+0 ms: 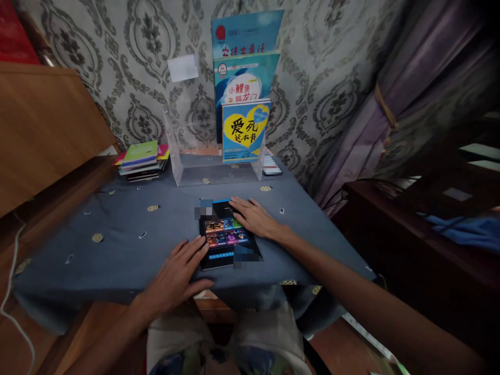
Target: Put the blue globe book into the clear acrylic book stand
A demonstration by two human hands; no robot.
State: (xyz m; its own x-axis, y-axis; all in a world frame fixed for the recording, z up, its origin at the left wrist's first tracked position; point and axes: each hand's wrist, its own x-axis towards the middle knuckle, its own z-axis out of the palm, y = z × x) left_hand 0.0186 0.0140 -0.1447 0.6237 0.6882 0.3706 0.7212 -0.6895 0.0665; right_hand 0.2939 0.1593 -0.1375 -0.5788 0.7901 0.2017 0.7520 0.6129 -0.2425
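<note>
A dark book (225,237) with small coloured pictures on its cover lies flat on the blue tablecloth (128,245), near the front edge. My left hand (177,276) rests open on the cloth, fingertips touching the book's left edge. On the book's upper right corner lies my right hand (253,217), flat, with its fingers stretched out. Neither hand grips anything.
A clear acrylic stand (213,166) at the back of the table holds three upright books, the front one (244,130) with a yellow heart. A stack of thin books (142,160) lies at the back left. Purple curtain (394,109) hangs at right, wooden furniture (42,125) at left.
</note>
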